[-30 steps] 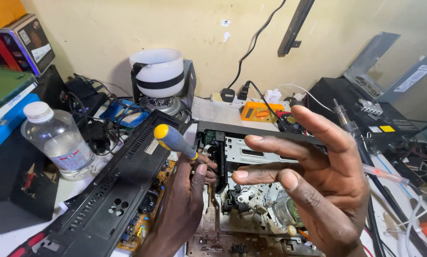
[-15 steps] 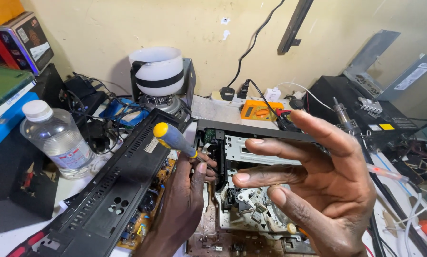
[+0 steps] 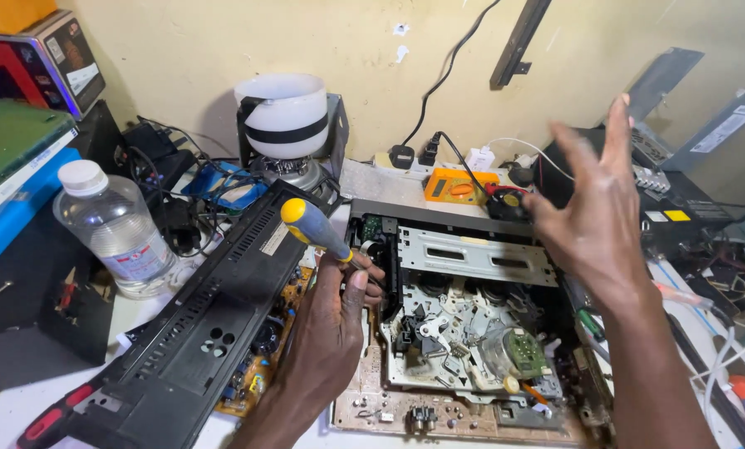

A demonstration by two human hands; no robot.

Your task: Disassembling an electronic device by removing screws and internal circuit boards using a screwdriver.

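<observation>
My left hand [image 3: 332,314] grips a screwdriver with a yellow and blue handle [image 3: 309,226], its tip down at the left edge of an opened video deck [image 3: 464,333]. The deck shows a metal tape mechanism, gears and a brown circuit board. My right hand [image 3: 598,220] is raised above the deck's right side, fingers spread, holding nothing. A long black cover panel [image 3: 214,324] leans across the deck's left side, next to my left hand.
A clear plastic bottle [image 3: 115,233] stands at the left. Behind are a white and black round device [image 3: 286,116], an orange multimeter [image 3: 460,185], plugs and cables. Black equipment boxes [image 3: 680,208] sit at the right. A red-handled tool [image 3: 52,416] lies at the lower left.
My right hand has lifted up and moved right, off the deck, uncovering the mechanism below. My left hand and the screwdriver have stayed in place.
</observation>
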